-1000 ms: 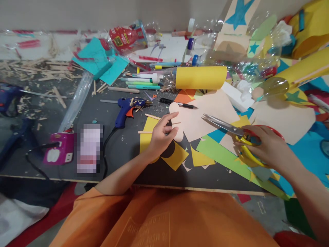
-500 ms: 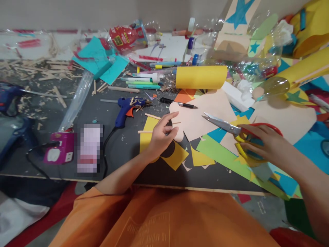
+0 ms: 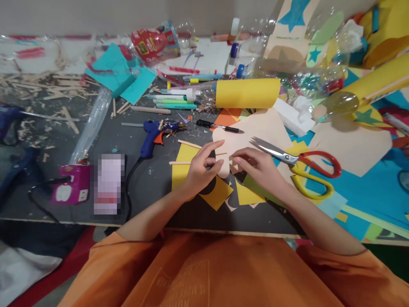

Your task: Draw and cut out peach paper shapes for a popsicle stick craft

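My left hand point(image 3: 206, 164) has its fingers curled round a pale pink paper cutout point(image 3: 220, 135) with rounded ends and a thin slit-like line across it. Close to the cutout's right edge, my right hand point(image 3: 257, 166) has its thumb and fingertips drawn together; what lies between them, if anything, is hidden. Scissors point(image 3: 289, 158) with one red and one yellow handle lie just right of that hand, blades slightly apart. Two thin wooden sticks point(image 3: 188, 144) stick out left of my left hand, over yellow paper point(image 3: 180, 179).
A black pen point(image 3: 220, 126) lies beyond my hands, near a blue glue gun point(image 3: 155, 134). Further back is a yellow paper-wrapped bottle point(image 3: 247, 93). Paper offcuts cover the right side. A phone point(image 3: 108, 183) and purple box point(image 3: 72, 183) are at left.
My right hand has let go of the scissors, leaving them on the papers, and moved left to the pink cutout. My left hand stays in nearly the same place on the cutout.
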The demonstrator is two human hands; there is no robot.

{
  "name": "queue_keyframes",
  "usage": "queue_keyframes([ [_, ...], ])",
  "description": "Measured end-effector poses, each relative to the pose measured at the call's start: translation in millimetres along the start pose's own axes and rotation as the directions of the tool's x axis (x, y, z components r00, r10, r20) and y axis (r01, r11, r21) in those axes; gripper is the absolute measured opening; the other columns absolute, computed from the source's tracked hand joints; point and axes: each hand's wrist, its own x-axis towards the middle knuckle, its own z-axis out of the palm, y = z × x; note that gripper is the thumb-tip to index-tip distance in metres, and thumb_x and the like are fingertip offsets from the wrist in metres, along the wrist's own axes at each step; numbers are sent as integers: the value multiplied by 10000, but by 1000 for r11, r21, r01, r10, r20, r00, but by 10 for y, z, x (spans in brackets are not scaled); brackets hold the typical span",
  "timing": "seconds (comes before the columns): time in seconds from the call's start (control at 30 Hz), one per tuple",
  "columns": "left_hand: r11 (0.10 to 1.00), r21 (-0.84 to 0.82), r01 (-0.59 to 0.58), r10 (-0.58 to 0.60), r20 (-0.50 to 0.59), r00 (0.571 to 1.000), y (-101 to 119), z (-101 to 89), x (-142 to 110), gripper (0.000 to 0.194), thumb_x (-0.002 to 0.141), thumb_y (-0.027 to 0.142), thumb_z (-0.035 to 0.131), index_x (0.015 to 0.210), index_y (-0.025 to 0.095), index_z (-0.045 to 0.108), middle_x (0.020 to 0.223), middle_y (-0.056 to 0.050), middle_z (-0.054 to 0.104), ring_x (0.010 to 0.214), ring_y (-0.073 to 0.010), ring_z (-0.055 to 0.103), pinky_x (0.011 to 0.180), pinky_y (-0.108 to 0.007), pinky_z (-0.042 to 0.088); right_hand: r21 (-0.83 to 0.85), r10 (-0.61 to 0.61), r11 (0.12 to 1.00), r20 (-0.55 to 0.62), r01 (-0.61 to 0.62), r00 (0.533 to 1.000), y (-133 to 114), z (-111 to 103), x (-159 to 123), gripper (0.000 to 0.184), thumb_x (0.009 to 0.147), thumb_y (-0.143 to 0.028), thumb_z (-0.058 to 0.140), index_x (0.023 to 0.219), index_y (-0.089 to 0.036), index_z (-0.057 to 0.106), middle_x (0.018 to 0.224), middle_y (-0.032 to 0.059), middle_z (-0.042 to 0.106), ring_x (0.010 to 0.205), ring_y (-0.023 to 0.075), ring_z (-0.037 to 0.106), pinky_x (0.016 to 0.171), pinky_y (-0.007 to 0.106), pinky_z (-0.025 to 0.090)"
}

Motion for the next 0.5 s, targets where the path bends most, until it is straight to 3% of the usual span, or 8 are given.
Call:
queue_keyframes([
  [0.1, 997, 34, -69, 68, 42, 997, 0, -9, -4, 421, 872, 346, 610, 1275, 225, 594, 1340, -107, 553, 785, -87, 644, 615, -150, 516, 168, 50, 984, 22, -53, 998, 93, 158, 68, 239, 846, -421, 558, 808, -189, 602, 687, 15, 594, 612, 151, 539, 585, 293, 441],
  [0.23, 985, 79, -152, 145, 96, 985, 13, -26, -14, 443, 900, 434, 587, 1286, 217, 593, 1321, -126, 579, 987, -168, 638, 648, -173, 532, 235, 61, 969, 46, -70, 997, 146, 185, 52, 233, 814, -410, 586, 724, -197, 559, 660, -7, 550, 585, 127, 479, 567, 277, 399],
  [0.4, 991, 83, -110, 97, 145, 985, 12, -50, -18, 472, 900, 460, 592, 1319, 243, 572, 1350, -128, 572, 709, -76, 626, 664, -193, 516, 264, 66, 960, 95, -89, 993, 157, 119, 43, 234, 811, -392, 563, 680, -204, 517, 584, -35, 481, 528, 105, 409, 518, 264, 321],
  [0.5, 996, 24, -89, 86, 124, 989, 11, -53, -8, 443, 905, 446, 591, 1297, 240, 585, 1325, -126, 587, 721, -78, 637, 701, -205, 517, 253, 54, 965, 85, -74, 995, 172, 100, 45, 232, 816, -378, 554, 669, -206, 503, 588, -37, 467, 530, 102, 403, 523, 267, 313],
])
